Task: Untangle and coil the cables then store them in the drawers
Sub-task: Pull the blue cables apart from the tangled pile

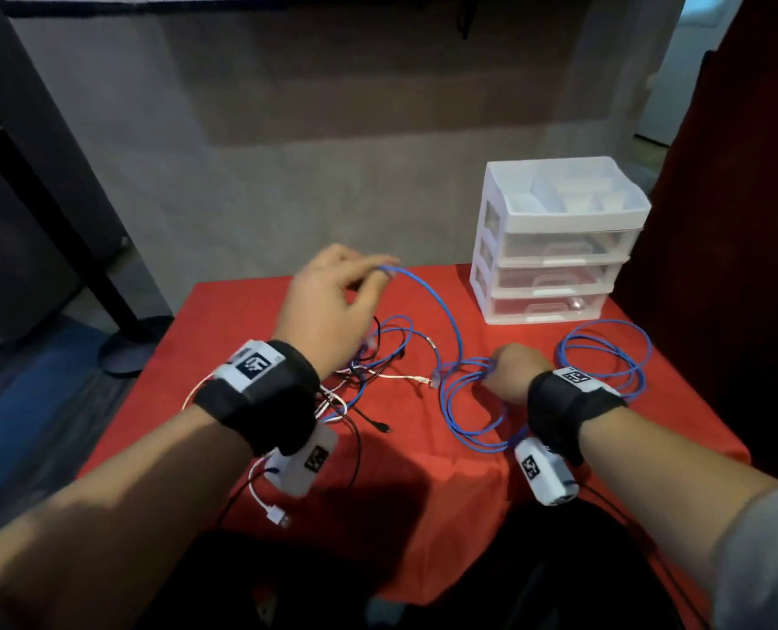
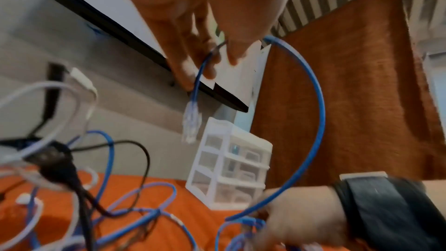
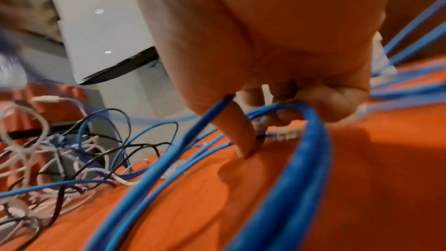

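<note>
Left hand [image 1: 332, 297] pinches blue cable [image 1: 446, 311] end, raised left of drawer unit [image 1: 555, 247]. Right hand [image 1: 512, 372] clenched round coil, front of unit. You feed last loop slack-free; avoid tangle [image 1: 360, 375].

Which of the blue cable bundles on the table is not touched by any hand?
The blue coil lying alone in front of the drawer unit; the right hand grips the other coil.
</note>
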Motion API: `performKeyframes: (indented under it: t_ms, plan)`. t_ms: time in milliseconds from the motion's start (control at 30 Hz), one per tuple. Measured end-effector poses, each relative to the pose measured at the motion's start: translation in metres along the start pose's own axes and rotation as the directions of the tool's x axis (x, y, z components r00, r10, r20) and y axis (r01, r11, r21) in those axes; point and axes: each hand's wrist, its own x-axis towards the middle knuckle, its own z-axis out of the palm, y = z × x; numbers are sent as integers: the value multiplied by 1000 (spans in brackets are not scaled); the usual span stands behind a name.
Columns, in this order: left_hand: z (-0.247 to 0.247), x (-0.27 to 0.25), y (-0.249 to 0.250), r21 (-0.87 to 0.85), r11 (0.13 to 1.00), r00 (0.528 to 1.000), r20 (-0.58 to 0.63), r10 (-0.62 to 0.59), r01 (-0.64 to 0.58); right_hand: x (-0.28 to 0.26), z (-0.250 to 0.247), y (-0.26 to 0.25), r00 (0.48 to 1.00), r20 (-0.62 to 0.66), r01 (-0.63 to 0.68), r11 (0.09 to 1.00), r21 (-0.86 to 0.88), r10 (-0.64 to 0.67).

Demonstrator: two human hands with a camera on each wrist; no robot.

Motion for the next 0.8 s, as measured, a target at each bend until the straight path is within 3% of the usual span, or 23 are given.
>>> performKeyframes:
  t_ms: [100, 200, 300, 433, 500, 533, 633, 700, 733, 767, 800]
  plan:
    - [26, -12, -3, -1, 978, 955, 216, -204, 209, -13, -22, 9, 999, -7, 44, 999, 10, -44]
    - [50, -20, 1, -103, 892, 835, 413, -364, 440, -25, -58, 21, 997, 13, 76, 967, 244, -82]
    - [75, -13, 10, -141, 921, 852, 450, -266, 362, -25, -96, 40, 997, 20, 63, 897, 437, -79]
    - [114, 20, 41, -98, 965, 875, 450, -176, 244, -19, -142, 70, 978, -203, 84, 819, 567, 40]
    - [128, 39, 53, -60, 977, 865, 477, -153, 206, -16, -152, 86, 963, -240, 58, 773, 632, 125]
    - [133, 44, 56, 6, 981, 815, 556, -163, 192, -17, -153, 93, 964, -219, 25, 770, 638, 150]
    - [140, 41, 49, 350, 929, 595, 723, -351, 122, -24, -134, 112, 988, -20, -117, 822, 557, 154]
    - [138, 30, 40, 408, 907, 509, 761, -402, 105, -28, -115, 121, 989, -14, -124, 866, 485, 149]
    - [136, 23, 36, 364, 914, 475, 781, -406, 182, -29, -106, 125, 990, -26, -113, 880, 462, 140]
    - [135, 16, 35, 287, 893, 437, 793, -424, 346, -25, -97, 131, 990, -18, -114, 889, 444, 137]
    - [134, 9, 36, 184, 810, 389, 803, -450, 557, -23, -91, 135, 988, 9, -144, 890, 433, 155]
